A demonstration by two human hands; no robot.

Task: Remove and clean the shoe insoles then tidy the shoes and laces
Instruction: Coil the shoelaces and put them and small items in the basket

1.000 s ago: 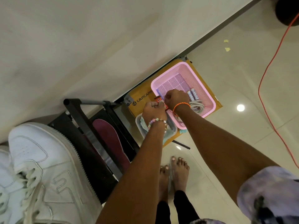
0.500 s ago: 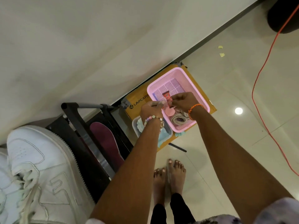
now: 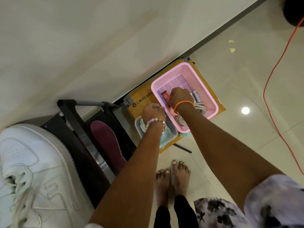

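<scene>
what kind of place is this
Probably a room in a home: glossy tiled floor, plain wall with dark skirting, a black rack bearing a white sneaker, and a pink basket on a cardboard box.

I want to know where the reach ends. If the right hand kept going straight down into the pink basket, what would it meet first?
Probably the small red tube lying beside the right hand in the pink basket; depth is unclear, so it may touch already.

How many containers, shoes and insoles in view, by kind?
Basket: 1
Clear tub: 1
Cardboard box: 1
White shoe: 1 clear; a second may be cut off at the left edge
Maroon insole: 1
Total: 5
</scene>
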